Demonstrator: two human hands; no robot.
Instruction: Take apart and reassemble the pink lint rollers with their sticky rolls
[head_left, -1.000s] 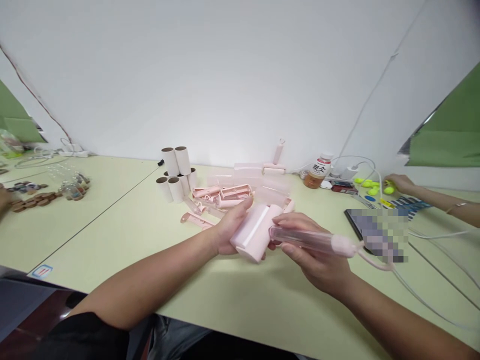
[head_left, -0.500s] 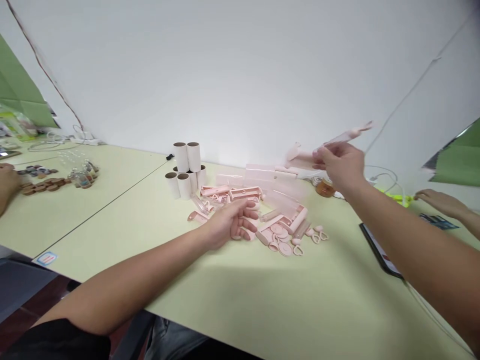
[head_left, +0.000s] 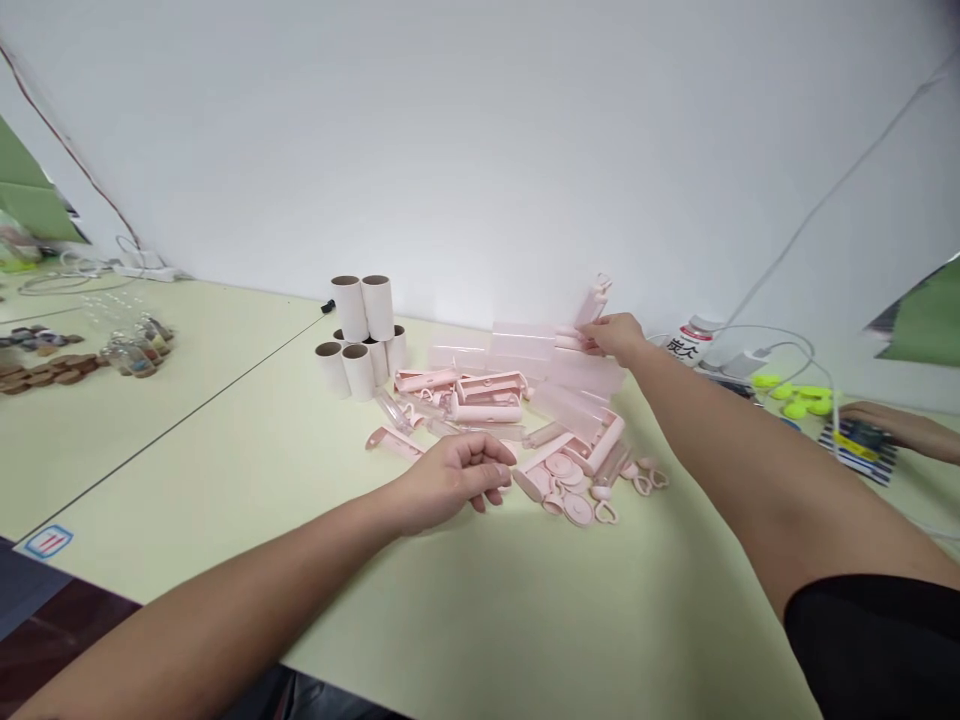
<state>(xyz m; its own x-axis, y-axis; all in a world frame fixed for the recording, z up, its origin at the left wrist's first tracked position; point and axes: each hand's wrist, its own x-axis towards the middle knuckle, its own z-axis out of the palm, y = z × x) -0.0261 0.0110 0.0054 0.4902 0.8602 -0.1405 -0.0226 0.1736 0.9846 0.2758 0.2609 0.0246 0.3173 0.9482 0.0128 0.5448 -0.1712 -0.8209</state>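
Note:
My right hand [head_left: 616, 338] reaches to the back of the pink pile, fingers closed around a pinkish clear tube [head_left: 592, 302] with pink end pieces, tilted upward by the wall. Just below its fingers lie translucent pink curved covers [head_left: 523, 340]. My left hand [head_left: 457, 475] hovers at the pile's front edge, fingers loosely curled and apart, with nothing visible in them. Around it are pink half-shell cases [head_left: 486, 412], a pink trough-shaped piece [head_left: 394, 441], round pink discs [head_left: 578, 509] and heart-shaped loops [head_left: 606, 513]. Some parts are hidden beneath others.
White cardboard tubes [head_left: 358, 372] stand stacked left of the pile. Farther left are brown discs [head_left: 56, 373] and small clear bottles [head_left: 135, 352]. Toward the right stand a white jar [head_left: 691, 340], cables and yellow-green pieces [head_left: 796, 395]; another person's hand [head_left: 900, 425] is beyond.
My right hand has come down and left to the back of the pile, with the pink pieces. My left hand has shifted slightly toward me. The view has turned a little rightward.

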